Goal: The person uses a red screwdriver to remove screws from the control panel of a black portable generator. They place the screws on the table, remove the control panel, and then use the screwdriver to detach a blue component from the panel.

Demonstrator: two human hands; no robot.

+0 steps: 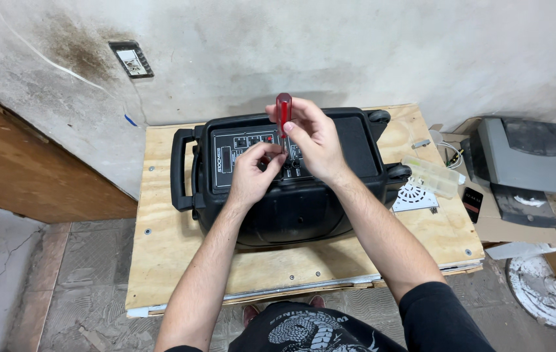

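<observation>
A black portable speaker (304, 208) lies on its front on a plywood board (160, 261), its rear control panel (235, 160) facing up. My right hand (314, 137) grips a screwdriver with a red translucent handle (283, 109), held upright over the panel. My left hand (252, 173) rests on the panel beside the screwdriver's shaft, fingers pinched near its tip. The tip itself is hidden behind my fingers.
A clear plastic parts box (431, 175) and a white fan-shaped plastic piece (413, 197) lie right of the speaker. A grey printer (529, 156), a dark phone (471, 202) and cardboard sit at the far right. A stained wall rises behind the board.
</observation>
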